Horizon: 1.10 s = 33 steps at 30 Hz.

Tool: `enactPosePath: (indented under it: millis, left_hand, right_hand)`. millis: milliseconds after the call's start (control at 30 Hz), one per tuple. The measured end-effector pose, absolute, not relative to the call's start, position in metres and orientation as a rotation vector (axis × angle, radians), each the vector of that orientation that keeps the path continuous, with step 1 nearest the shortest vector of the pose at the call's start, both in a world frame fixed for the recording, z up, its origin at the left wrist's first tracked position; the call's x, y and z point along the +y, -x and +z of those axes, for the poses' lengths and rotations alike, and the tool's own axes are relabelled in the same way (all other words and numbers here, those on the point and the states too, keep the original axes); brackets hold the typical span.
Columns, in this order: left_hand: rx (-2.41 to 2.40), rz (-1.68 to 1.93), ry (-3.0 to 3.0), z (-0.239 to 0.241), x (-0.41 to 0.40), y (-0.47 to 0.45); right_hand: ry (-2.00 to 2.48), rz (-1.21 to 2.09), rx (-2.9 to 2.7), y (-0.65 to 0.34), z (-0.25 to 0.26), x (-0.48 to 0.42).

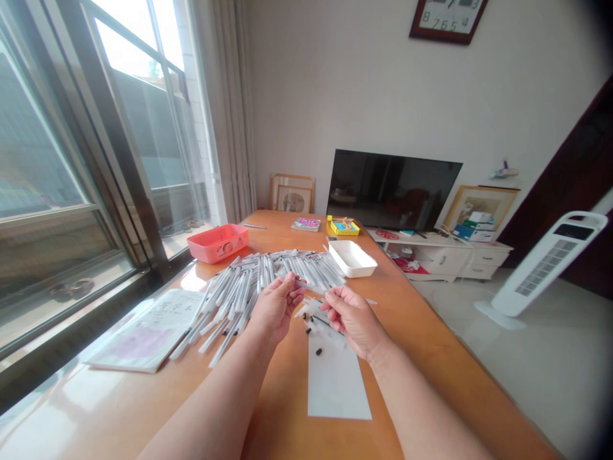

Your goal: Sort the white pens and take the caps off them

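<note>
A thin translucent pen barrel (309,287) spans the gap between my two hands above the table. My left hand (276,305) pinches its left end between thumb and fingers. At the other end, the closed fingertips of my right hand (352,317) meet it; small details there are blurred. Below the hands lies a white sheet of paper (338,390), with small black caps (318,351) and a slim dark rod (327,323) on it, partly hidden by my right hand. A wide pile of pale pen barrels (239,291) spreads beyond and left of my hands.
Behind the pile stand a red plastic basket (215,252) on the left and a white tray (354,269) on the right. A notebook (143,332) lies at the table's left. Farther back are a booklet (305,224) and a yellow box (345,228). The table's right edge runs beside my right arm.
</note>
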State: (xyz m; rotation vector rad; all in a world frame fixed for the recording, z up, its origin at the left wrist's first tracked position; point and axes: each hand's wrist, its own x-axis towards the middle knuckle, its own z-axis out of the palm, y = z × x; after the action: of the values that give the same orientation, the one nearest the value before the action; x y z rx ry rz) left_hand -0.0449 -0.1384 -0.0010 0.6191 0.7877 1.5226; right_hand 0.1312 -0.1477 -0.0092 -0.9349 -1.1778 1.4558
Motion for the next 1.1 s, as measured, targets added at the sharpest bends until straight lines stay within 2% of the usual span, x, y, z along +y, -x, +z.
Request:
enactPosePath:
  millis: [467,667,833,1000,1100]
  left_hand:
    - [0.787,1.516,-0.616,-0.0036,-0.1366,0.0461]
    - [0.815,1.521,-0.599,-0.0032,-0.1374,0.0453]
    - [0.819,1.528,-0.578,-0.0021,-0.1384,0.0447]
    - [0.849,1.545,-0.543,-0.0039,-0.1373,0.0449]
    - [0.872,1.574,-0.527,-0.0053,-0.1362,0.0454]
  right_hand:
    - [0.999,1.519,-1.156,-0.1307,-0.0111,-0.1469]
    - [0.957,1.447,-1.251,-0.1315,-0.0089,-0.1481]
    - [1.009,1.294,-1.31,-0.1299,-0.0121,-0.1464]
    - [1.072,0.921,-1.505,-0.1283,-0.0154,-0.1447]
    - [1.102,0.809,-1.587,-0.1279,-0.0113,-0.1484]
